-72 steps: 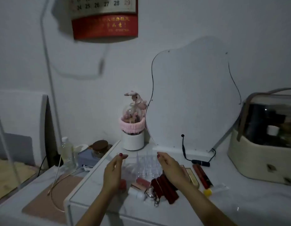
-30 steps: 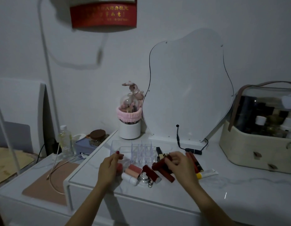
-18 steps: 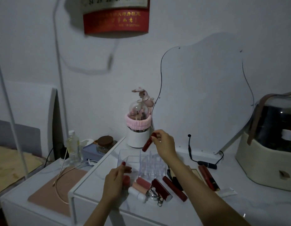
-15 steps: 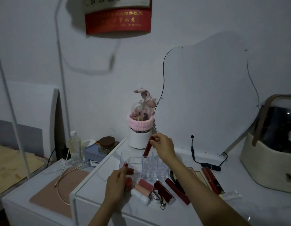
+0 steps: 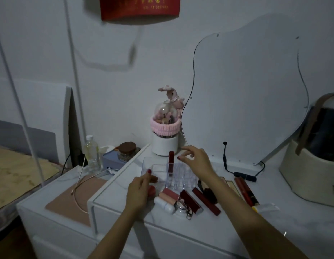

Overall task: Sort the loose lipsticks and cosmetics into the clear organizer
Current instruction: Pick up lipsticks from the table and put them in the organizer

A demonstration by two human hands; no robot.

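Observation:
The clear organizer (image 5: pixel 183 174) stands on the white dresser top. A dark red lipstick (image 5: pixel 171 161) stands upright in one of its back-left slots. My right hand (image 5: pixel 194 161) hovers just right of that lipstick with loosely spread fingers, holding nothing. My left hand (image 5: pixel 141 187) rests at the organizer's front-left corner, thumb and fingers on its clear wall. Loose cosmetics lie in front: a pink tube (image 5: pixel 169 194), a white tube (image 5: pixel 165 204), dark red lipsticks (image 5: pixel 206 201), a keychain (image 5: pixel 183 207).
A wavy mirror (image 5: pixel 246 94) leans on the wall behind. A white brush cup with a pink band (image 5: pixel 165 139) stands at the back left. A cream case (image 5: pixel 315 165) sits at right. More lipsticks (image 5: pixel 245 190) and a black cable (image 5: pixel 241 174) lie nearby.
My right hand picked a dark red lipstick from the pile, carried it to the organizer, stood it in a slot and let go. My left hand stayed at the organizer's corner.

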